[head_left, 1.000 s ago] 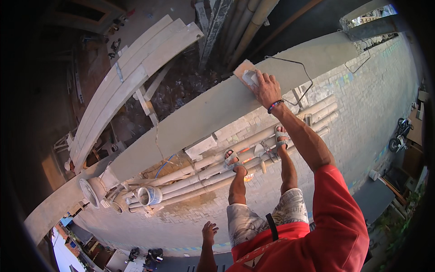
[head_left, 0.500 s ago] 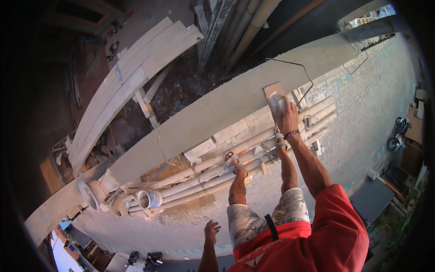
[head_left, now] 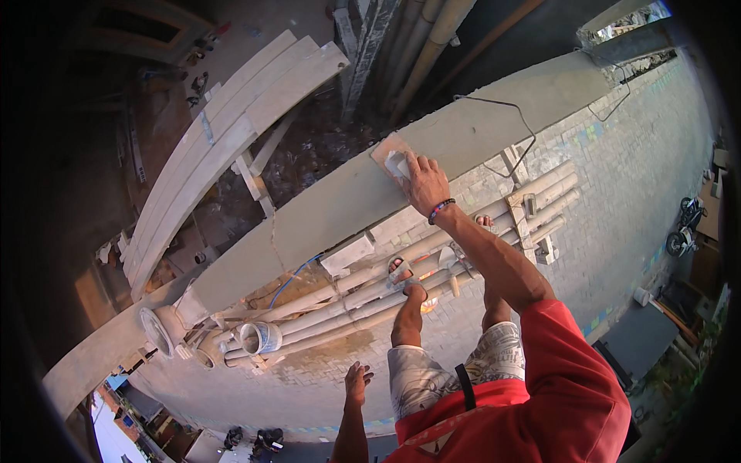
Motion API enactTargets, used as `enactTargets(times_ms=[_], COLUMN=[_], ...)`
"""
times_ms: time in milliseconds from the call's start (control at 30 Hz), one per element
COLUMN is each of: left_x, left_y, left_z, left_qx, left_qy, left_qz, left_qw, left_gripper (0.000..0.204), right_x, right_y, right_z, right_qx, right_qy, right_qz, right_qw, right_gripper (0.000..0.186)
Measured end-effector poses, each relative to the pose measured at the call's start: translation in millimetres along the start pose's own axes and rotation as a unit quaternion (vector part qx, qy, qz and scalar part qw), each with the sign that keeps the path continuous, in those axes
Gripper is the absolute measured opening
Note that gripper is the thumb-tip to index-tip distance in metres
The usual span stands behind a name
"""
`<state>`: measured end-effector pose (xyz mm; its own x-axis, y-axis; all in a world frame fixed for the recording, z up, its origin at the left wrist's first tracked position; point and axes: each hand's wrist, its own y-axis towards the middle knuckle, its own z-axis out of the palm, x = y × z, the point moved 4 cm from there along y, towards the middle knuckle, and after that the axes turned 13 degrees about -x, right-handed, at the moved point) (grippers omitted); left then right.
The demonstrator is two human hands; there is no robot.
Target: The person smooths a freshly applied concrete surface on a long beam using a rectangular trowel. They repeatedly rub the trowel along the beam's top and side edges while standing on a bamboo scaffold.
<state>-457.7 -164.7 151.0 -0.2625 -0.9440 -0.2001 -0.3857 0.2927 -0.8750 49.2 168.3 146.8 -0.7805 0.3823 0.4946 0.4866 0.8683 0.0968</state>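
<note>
My right hand (head_left: pixel 427 185) grips the float (head_left: pixel 390 153) on the grey ledge (head_left: pixel 332 205), upper centre, farther left than half a second ago; my left hand (head_left: pixel 356 381), lower centre, hangs with fingers spread.

Dark lettering (head_left: pixel 505 355) runs over my pale patterned shorts (head_left: pixel 424 378), and a pale print (head_left: pixel 438 443) sits on my red shirt (head_left: pixel 567 386) — neither clearly readable.
</note>
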Motion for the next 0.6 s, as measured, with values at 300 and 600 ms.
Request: enactTargets(times_ms=[300, 600], left_x=[11.3, 11.5], left_y=[-10.1, -10.3], left_z=[-5.2, 0.0], left_qx=[-0.011, 0.003], left_qy=[0.0, -0.049], left_qz=[-0.026, 0.002], left_qw=[1.0, 0.999], left_gripper=[0.056, 0.058], right_x=[-54.3, 2.0], right_y=[16.2, -37.9], right_z=[-22.4, -3.0], right_qx=[-0.139, 0.0], right_qy=[-0.04, -0.04], right_qz=[0.058, -0.171], right_qw=[0.988, 0.984], right_gripper=[0.055, 0.056])
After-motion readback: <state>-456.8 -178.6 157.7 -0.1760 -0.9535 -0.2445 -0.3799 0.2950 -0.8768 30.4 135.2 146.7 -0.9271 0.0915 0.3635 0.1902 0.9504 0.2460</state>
